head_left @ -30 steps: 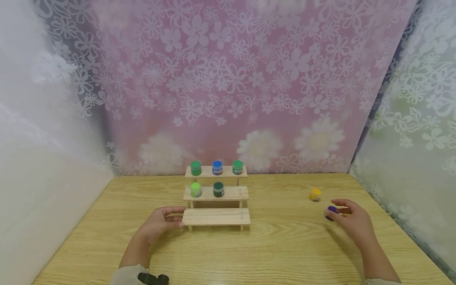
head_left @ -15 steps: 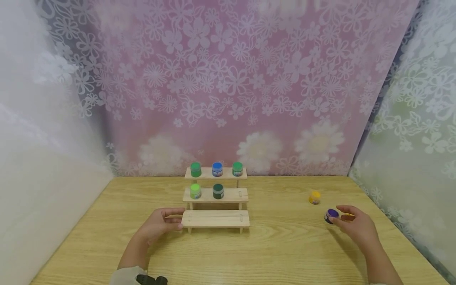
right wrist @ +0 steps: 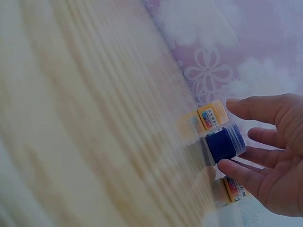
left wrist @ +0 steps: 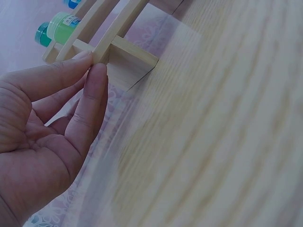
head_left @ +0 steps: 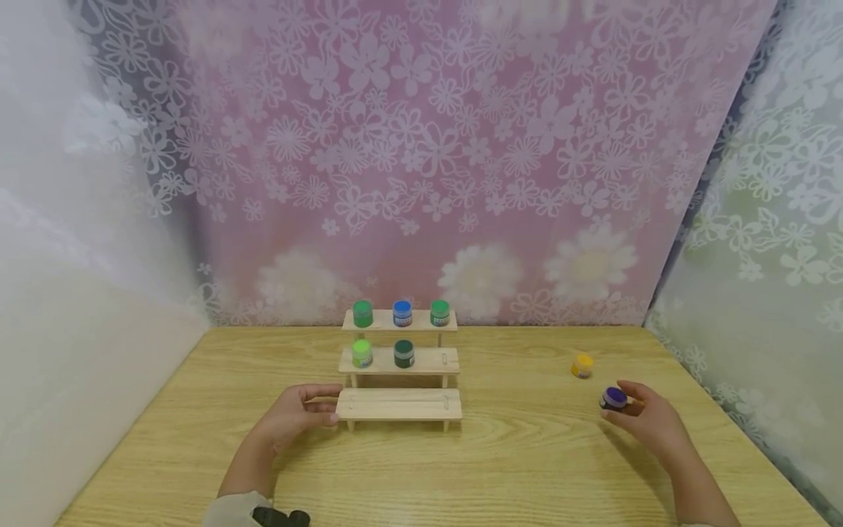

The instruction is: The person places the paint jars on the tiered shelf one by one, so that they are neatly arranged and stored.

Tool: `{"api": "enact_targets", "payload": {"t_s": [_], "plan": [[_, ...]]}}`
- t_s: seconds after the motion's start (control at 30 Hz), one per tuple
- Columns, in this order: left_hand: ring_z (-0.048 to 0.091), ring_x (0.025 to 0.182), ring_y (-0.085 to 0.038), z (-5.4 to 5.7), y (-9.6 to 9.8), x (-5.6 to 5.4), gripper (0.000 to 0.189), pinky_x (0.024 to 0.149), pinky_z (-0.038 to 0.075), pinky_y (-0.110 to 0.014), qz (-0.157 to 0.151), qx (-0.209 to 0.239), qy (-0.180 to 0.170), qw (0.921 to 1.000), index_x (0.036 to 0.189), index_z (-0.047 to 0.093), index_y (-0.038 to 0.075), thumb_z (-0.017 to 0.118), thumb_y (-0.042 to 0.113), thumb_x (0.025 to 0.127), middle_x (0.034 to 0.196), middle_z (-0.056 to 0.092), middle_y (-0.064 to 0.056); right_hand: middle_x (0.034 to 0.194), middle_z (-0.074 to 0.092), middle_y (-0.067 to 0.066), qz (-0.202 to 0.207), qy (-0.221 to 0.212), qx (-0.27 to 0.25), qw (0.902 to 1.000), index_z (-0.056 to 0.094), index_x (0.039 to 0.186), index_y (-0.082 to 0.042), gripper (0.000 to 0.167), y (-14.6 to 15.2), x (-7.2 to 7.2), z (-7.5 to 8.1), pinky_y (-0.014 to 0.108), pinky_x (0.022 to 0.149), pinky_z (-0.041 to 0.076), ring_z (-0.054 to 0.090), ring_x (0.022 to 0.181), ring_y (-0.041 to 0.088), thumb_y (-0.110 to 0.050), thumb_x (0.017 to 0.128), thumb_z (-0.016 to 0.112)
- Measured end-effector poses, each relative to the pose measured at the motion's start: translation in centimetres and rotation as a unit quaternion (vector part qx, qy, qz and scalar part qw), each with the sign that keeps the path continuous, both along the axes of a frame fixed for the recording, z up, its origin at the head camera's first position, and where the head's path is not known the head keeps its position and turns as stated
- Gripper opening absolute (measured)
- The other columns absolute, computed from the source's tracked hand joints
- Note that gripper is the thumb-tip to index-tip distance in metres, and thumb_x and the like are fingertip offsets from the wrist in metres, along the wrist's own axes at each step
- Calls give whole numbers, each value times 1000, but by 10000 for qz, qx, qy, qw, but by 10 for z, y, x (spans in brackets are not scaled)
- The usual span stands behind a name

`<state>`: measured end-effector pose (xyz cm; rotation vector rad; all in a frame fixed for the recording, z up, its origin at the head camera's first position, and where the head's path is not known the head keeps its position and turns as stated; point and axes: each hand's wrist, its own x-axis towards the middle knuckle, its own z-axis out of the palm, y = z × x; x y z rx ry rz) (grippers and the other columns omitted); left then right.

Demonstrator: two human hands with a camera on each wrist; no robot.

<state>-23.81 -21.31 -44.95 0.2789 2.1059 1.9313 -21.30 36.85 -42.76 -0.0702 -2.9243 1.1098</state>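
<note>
My left hand (head_left: 299, 417) pinches the left end of the lowest step of a three-step wooden display stand (head_left: 398, 404). The left wrist view shows thumb and fingertips meeting on the wood. On the right, my right hand (head_left: 655, 424) is spread around a small purple paint jar (head_left: 614, 400) standing on the table. In the right wrist view, gaps show between the fingers and the dark blue-looking jar (right wrist: 221, 144); whether a fingertip touches it, I cannot tell. A yellow paint jar (head_left: 582, 365) stands behind it, and another yellow jar (right wrist: 234, 189) is hidden in the head view.
The top step holds a green jar (head_left: 363, 313), a blue jar (head_left: 402, 313) and another green jar (head_left: 440, 313). A light green jar (head_left: 362, 353) and a dark green jar (head_left: 404, 353) stand on the middle step. Flowered curtain (head_left: 421, 183) hangs behind the wood-grain table (head_left: 527, 454).
My right hand first covered the purple jar, drew back to the right, then came around it again with fingers spread. My left hand keeps its place on the stand.
</note>
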Motion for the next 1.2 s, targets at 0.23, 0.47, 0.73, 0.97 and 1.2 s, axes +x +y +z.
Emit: {"api": "enact_targets", "payload": {"t_s": [0.23, 0.47, 0.73, 0.97, 1.2], "plan": [[63, 106, -26, 1, 3, 2, 61, 84, 56, -36, -16, -29, 17, 10000, 135, 51, -9, 78, 3, 82, 126, 59, -22, 142, 37, 36, 80, -147, -356, 9992, 32, 144, 12, 83, -6, -1, -4, 50, 84, 54, 51, 118, 48, -35, 89, 72], [63, 106, -26, 0, 0, 3, 62, 83, 56, -36, -43, -16, 28, 10000, 136, 50, -9, 78, 4, 82, 127, 58, -23, 135, 48, 32, 71, 102, -516, 9986, 44, 139, 9, 71, -17, -7, -10, 42, 79, 57, 57, 112, 45, -28, 87, 76], [63, 107, -26, 1, -2, 4, 62, 84, 56, -36, -104, -29, 109, 9999, 137, 49, -9, 77, 4, 84, 129, 57, -24, 127, 57, 28, -215, -52, -741, 9970, 56, 132, 5, 58, -27, -13, -10, 45, 81, 55, 57, 111, 43, -24, 87, 77], [63, 105, -24, 1, -3, 6, 62, 84, 56, -35, -70, 13, 40, 10000, 137, 49, -9, 78, 5, 83, 128, 57, -23, 119, 62, 24, -239, -121, -862, 9959, 58, 130, 4, 59, -35, -15, -8, 43, 78, 55, 59, 107, 39, -27, 85, 79], [63, 106, -25, 3, 1, 4, 62, 84, 56, -36, -32, -50, 0, 10000, 137, 50, -8, 78, 5, 83, 128, 58, -22, 118, 63, 23, -212, -118, -1066, 9940, 57, 133, 0, 62, -43, -11, -2, 40, 77, 56, 58, 107, 37, -32, 84, 78]]}}
